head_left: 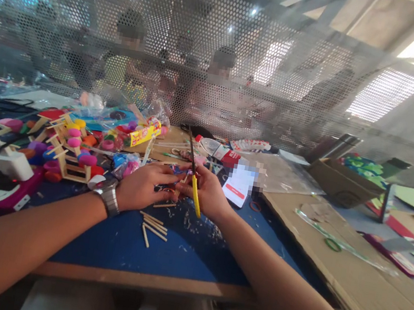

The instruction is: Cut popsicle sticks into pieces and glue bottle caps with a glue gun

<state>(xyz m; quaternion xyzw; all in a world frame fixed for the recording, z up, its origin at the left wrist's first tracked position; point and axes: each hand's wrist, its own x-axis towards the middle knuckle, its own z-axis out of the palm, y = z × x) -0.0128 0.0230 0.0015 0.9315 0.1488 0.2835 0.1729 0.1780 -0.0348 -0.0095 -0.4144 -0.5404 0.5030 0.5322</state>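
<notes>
In the middle of the blue table, my left hand [145, 185], with a metal watch at the wrist, has its fingers bent toward my right hand. Whatever small piece is between its fingertips is too blurred to name. My right hand [210, 193] is closed around a pair of yellow-handled scissors [195, 198], whose dark blade points up and away from me. The fingertips of both hands nearly meet. Just below my left hand, several short wooden sticks [154, 226] lie on the table. Pale shavings are scattered under my right hand.
Wooden frames with coloured round pads [72, 144] and a purple power strip [4, 189] crowd the left. A lit phone [238, 182] and a red-labelled bottle [223, 153] are beyond my right hand. Cardboard [333, 257] covers the right. A perforated metal screen [194, 46] stands behind.
</notes>
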